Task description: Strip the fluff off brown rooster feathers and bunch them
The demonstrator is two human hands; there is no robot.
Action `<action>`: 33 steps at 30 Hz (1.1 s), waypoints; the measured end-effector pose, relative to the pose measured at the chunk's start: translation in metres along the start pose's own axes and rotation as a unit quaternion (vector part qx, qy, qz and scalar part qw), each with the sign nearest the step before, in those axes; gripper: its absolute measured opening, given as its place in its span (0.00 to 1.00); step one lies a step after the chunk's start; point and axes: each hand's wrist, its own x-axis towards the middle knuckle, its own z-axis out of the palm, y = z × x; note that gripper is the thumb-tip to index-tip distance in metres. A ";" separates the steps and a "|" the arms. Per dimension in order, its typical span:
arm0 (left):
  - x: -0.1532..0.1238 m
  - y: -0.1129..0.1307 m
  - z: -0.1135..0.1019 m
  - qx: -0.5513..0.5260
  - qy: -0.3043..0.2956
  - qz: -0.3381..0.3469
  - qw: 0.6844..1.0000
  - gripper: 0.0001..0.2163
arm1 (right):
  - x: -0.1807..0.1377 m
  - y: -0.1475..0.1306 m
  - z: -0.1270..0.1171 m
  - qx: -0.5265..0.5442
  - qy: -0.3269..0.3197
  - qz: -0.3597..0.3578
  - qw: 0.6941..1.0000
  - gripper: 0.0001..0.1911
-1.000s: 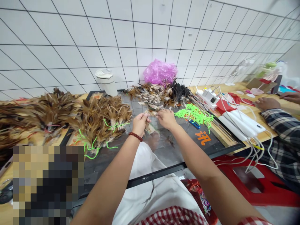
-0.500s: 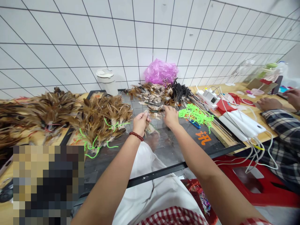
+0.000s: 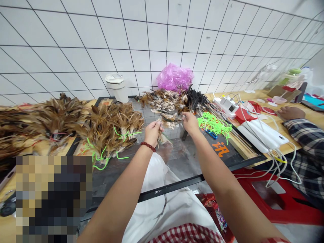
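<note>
My left hand (image 3: 153, 133), with a beaded bracelet at its wrist, is closed in a pinch round a small bunch of feathers (image 3: 160, 135) that points down over the dark tabletop. To its right, my right hand (image 3: 190, 123) has thumb and fingers pressed together; whatever they hold is too small to make out. Just left of those fingertips lie loose feathers (image 3: 170, 118). Behind both hands spreads a pile of brown and pale feathers (image 3: 164, 100), with black feathers (image 3: 196, 99) at its right end.
Brown feather bundles (image 3: 111, 123) with green ties lie left, and more feathers (image 3: 45, 118) beyond. A white cup (image 3: 117, 88) and pink plastic bag (image 3: 174, 77) stand by the wall. Green cords (image 3: 214, 124), blue scissors (image 3: 211, 134) and white power strips (image 3: 263, 135) lie right, near a co-worker's hand (image 3: 291, 112).
My right hand has shifted a little right and away from the loose feathers. My left hand keeps its grip on the feathers. One of the co-worker's hands has left view.
</note>
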 end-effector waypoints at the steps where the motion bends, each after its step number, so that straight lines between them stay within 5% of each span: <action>1: 0.000 0.000 0.000 0.002 0.000 0.001 1.000 0.12 | -0.001 0.002 -0.001 -0.030 -0.011 0.004 0.999 0.17; 6: 0.000 -0.001 0.000 0.001 0.001 0.004 1.000 0.12 | -0.006 0.000 -0.002 -0.075 -0.018 0.005 0.997 0.11; 14: -0.001 0.001 0.001 -0.005 0.008 -0.007 1.000 0.11 | 0.006 -0.004 -0.001 0.204 0.053 0.002 0.978 0.14; 18: -0.002 0.001 0.002 -0.010 0.007 -0.007 1.000 0.11 | 0.008 -0.008 -0.005 0.352 0.044 -0.020 0.935 0.14; 21: -0.001 0.002 0.000 -0.023 0.006 -0.010 1.000 0.11 | 0.004 -0.012 -0.017 0.483 -0.030 -0.047 0.874 0.12; 25: 0.000 0.002 -0.002 -0.033 0.002 -0.015 0.999 0.12 | -0.005 -0.019 -0.030 0.500 -0.266 -0.098 0.819 0.12; 28: 0.001 0.003 -0.002 0.008 -0.020 -0.022 1.000 0.12 | -0.011 -0.029 -0.026 0.439 -0.294 -0.120 0.840 0.13; 33: -0.002 0.002 0.000 0.094 -0.051 -0.010 0.994 0.12 | -0.015 -0.041 -0.014 0.389 -0.184 -0.167 0.887 0.09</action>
